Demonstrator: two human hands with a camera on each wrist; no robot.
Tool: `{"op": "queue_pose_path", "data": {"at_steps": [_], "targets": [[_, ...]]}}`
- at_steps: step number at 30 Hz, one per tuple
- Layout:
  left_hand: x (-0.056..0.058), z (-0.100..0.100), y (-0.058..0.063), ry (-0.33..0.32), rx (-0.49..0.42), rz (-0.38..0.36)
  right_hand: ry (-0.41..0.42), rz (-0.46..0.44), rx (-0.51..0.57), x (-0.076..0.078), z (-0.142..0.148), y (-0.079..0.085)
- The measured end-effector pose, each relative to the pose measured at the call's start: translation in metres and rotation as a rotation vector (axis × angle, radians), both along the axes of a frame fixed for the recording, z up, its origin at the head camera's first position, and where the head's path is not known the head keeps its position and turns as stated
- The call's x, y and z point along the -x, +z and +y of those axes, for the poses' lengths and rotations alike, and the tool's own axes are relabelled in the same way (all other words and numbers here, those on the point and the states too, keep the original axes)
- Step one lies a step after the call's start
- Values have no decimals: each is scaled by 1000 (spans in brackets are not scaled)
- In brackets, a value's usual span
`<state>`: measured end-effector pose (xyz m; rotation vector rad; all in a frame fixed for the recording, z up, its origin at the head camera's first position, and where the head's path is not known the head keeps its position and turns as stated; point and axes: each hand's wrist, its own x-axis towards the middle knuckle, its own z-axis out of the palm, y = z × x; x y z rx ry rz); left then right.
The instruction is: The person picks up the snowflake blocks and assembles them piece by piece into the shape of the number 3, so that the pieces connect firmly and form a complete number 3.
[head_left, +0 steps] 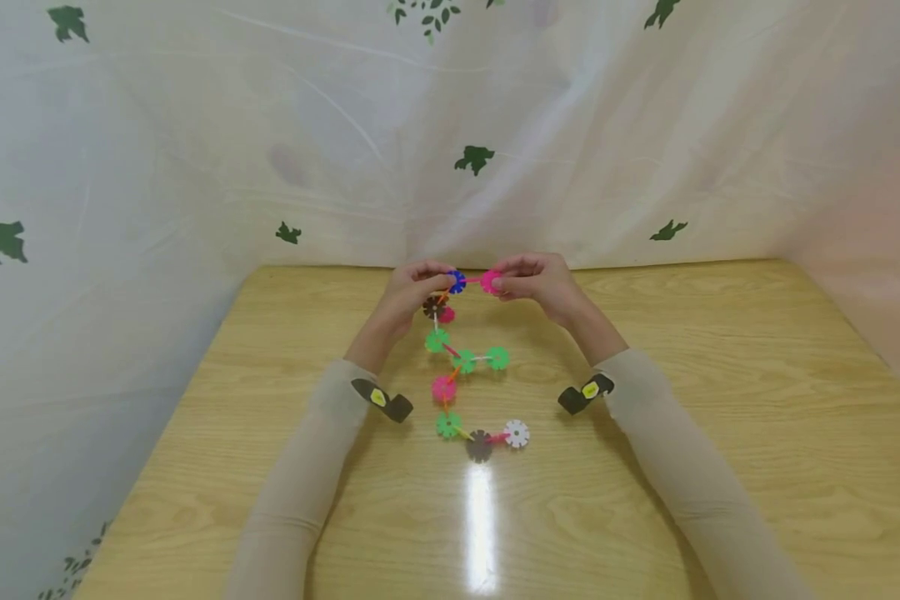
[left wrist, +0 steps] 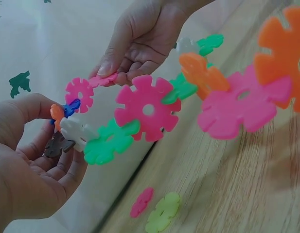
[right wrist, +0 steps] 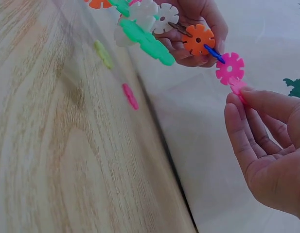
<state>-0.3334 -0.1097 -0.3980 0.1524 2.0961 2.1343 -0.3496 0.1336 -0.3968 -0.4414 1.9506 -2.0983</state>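
Notched plastic discs, slotted edge to edge, form a branching chain in the head view. At its far end my left hand (head_left: pixel 408 297) pinches a blue disc (head_left: pixel 459 282), with a brown disc (head_left: pixel 433 307) close below those fingers. Opposite, my right hand (head_left: pixel 543 285) pinches a pink disc (head_left: pixel 489 282) between thumb and fingers. Another pink disc (right wrist: pixel 230 69) links it to the blue one. A short branch ends in a green disc (head_left: pixel 498 358). The near end turns right to a white disc (head_left: pixel 517 433). In the left wrist view, the chain stretches toward the camera past an orange disc (left wrist: pixel 281 53).
Below the chain, a loose pink disc (left wrist: pixel 142 202) and a yellow-green disc (left wrist: pixel 163 212) lie on the wooden table (head_left: pixel 720 417). A pale curtain (head_left: pixel 330 167) with green leaf shapes hangs behind the table's far edge.
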Motion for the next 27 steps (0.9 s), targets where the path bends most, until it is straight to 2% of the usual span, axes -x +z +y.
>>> {"op": "queue_pose_path", "data": {"at_steps": [12, 27], "targets": [[-3, 7, 4, -15, 13, 14, -15, 62, -14, -1, 1, 6], [-7, 9, 6, 7, 27, 28, -24, 115, -79, -5, 3, 11]]}}
